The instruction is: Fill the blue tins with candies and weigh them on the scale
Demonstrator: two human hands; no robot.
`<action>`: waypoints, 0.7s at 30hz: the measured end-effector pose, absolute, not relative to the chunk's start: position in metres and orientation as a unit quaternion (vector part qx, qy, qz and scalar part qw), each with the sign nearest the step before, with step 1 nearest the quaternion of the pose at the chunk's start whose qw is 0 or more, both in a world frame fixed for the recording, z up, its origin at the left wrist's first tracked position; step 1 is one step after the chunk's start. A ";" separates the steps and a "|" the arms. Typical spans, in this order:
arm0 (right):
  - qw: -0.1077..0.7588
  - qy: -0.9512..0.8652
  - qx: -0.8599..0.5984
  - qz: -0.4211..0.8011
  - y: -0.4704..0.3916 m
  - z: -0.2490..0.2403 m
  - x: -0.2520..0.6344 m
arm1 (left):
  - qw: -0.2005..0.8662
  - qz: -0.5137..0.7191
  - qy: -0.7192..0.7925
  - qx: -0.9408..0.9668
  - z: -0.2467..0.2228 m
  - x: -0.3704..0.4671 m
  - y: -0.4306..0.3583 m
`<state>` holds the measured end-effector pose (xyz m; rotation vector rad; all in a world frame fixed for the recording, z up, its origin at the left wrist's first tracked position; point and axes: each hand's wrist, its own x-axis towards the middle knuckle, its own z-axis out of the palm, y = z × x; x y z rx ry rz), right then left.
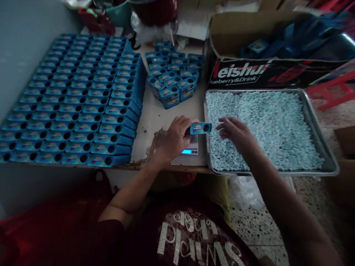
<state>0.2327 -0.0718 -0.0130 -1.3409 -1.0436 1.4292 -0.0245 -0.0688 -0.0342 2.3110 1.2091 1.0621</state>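
Observation:
My left hand (177,136) is closed around a small blue candy box (200,128), whose top has a dark round hole. The box is held above a digital scale (191,148) with a lit blue display, partly hidden under my hand. My right hand (234,131) is over the left part of a metal tray (331,147), its fingers apart and pointing towards the box. Small pale blue and white candies (277,129) cover the tray; whether any lie between my right fingers is too small to tell.
Rows of matching blue boxes (72,99) fill the table's left side. A looser group of blue boxes (172,74) stands behind the scale. Beyond the tray is a cardboard carton (249,72) with blue pieces inside. A red plastic stool or frame (332,90) is at right.

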 end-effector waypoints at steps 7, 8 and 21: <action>0.513 -0.072 -0.407 0.752 -0.052 -0.027 0.217 | -0.049 0.343 0.275 0.897 -0.011 0.025 -0.018; 0.513 -0.047 -0.395 0.760 -0.051 -0.028 0.219 | -0.047 0.337 0.281 0.897 -0.013 0.030 -0.015; 0.553 -0.035 -0.362 0.749 -0.049 -0.047 0.242 | 0.348 0.514 0.477 0.622 -0.039 0.007 -0.036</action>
